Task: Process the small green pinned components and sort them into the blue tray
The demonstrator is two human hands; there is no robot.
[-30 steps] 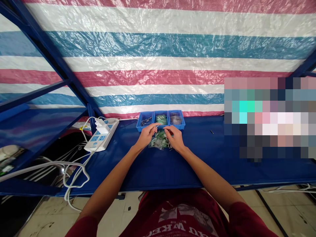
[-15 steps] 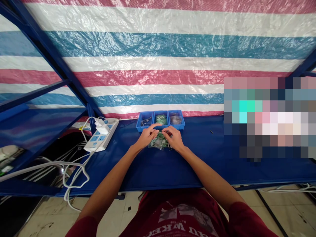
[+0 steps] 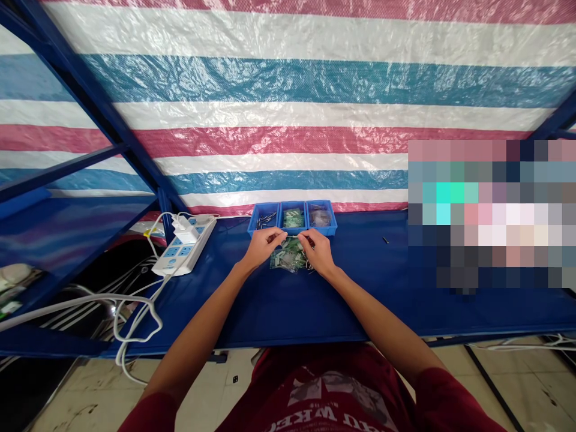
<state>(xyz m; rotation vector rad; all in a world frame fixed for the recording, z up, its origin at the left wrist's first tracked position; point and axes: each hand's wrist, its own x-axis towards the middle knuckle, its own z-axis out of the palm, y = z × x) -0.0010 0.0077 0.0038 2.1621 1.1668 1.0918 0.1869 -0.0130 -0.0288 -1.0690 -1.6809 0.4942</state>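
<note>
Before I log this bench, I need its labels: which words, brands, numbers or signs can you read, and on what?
Nothing can be quoted with certainty.
Red shirt: large pale letters, too distorted to read surely; smaller print too small.
White power strip: markings too small.
Pile of small parts: no readable text.
Pixelated patch: unreadable.

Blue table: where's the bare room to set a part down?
Bare: the table from the pile of small parts to its near edge, between the forearms; between the power strip and the left hand; between the right hand and the small dark piece. Crowded: around the pile, hemmed by both hands and the blue trays behind.
</note>
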